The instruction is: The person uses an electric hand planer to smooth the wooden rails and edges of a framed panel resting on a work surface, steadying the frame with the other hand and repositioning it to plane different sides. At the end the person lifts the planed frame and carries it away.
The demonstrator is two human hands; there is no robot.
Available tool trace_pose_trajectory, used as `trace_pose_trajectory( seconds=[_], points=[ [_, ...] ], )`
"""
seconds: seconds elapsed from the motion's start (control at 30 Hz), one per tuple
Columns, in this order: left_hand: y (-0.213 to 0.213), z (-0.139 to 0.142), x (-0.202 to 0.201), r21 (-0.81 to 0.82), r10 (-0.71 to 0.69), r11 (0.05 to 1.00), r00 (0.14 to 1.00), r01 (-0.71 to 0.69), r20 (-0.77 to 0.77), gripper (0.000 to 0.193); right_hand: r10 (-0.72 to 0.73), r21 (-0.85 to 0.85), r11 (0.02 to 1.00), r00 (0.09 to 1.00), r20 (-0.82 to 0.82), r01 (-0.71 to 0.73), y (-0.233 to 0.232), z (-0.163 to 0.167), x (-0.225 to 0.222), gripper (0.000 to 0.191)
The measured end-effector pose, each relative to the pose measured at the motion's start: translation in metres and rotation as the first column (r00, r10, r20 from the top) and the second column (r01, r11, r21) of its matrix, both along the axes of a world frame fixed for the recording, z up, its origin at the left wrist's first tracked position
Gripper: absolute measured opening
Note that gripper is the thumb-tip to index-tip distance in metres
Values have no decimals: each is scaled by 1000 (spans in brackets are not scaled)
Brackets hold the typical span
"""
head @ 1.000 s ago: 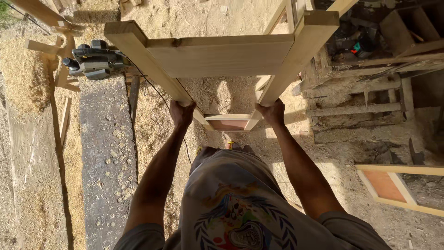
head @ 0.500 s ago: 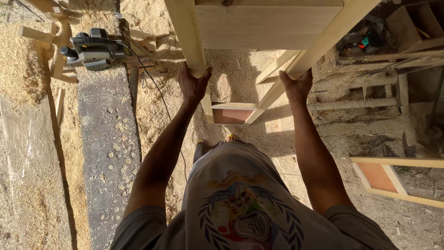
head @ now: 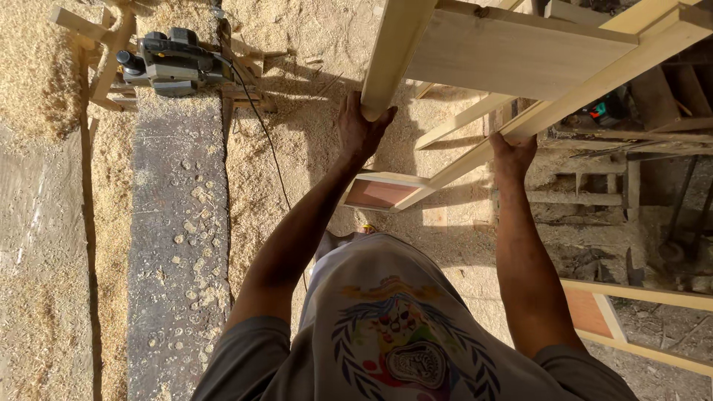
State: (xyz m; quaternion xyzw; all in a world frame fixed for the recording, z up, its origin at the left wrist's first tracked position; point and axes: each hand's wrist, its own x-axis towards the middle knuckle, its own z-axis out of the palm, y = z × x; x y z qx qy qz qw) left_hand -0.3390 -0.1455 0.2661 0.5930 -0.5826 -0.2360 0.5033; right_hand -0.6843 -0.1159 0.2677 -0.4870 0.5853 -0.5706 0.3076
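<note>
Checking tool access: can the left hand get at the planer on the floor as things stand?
Probably not: the left hand grips a leg of the wooden frame, and the planer lies well off to the left.

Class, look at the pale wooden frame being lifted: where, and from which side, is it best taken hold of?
Grip the wooden frame by its two long side rails, from underneath, one palm per rail, as the left hand and right hand do. The rails are straight, parallel and tilted overhead.

The wooden frame point(head: 520, 56) has swung up and rightward — its crossboard now nears the top edge, tilted. Left hand point(head: 360, 130) and right hand point(head: 512, 152) have risen, arms straighter — still gripping its legs.
</note>
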Motion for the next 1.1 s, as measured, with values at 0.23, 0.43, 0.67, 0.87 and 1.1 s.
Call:
trace_pose_trajectory(
  seconds=[0.23, 0.43, 0.67, 0.87, 1.1],
  points=[
    [-5, 3, 13, 115, -20, 993, 1000, 18, 16, 69, -37, 58, 998, 999, -2, 37, 5, 0, 13, 64],
    [-11, -9, 41, 113, -37, 993, 999, 39, -22, 72, -3, 74, 997, 1000, 7, 2, 11, 7, 38, 61],
    [-35, -24, 96, 149, 101, 983, 995, -103, 21, 71, 167, 124, 983, 935, -313, -134, 7, 24, 76, 50],
    [-29, -26, 133, 47, 118, 992, 992, -116, -50, 62, 307, 185, 949, 878, -367, -255, 3, 24, 102, 47],
    [-29, -28, 141, 217, 121, 970, 991, -105, -63, 71, 290, 152, 956, 888, -356, -251, -3, 8, 104, 49]
  ],
)
